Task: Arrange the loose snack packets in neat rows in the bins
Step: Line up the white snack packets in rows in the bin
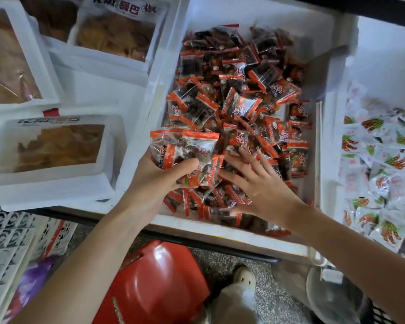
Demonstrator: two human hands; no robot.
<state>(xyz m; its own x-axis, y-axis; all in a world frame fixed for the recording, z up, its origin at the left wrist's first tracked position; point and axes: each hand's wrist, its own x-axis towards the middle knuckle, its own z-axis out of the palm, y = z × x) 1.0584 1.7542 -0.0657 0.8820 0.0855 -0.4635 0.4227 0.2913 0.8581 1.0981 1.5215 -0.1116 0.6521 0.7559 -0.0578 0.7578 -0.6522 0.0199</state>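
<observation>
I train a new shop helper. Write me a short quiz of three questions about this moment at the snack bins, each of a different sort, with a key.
1. True or false: the left hand holds a bundle of red packets.
2. The right hand is: A) curled in a fist; B) spread open over the pile in the middle bin; C) out of view.
3. Fill in: the snack packets in the right bin are mostly ____.
Key: 1 true; 2 B; 3 white.

Red-edged clear snack packets (239,106) of dark pieces lie jumbled across the white middle bin (229,232), heaped unevenly toward its near edge, none in rows.
</observation>
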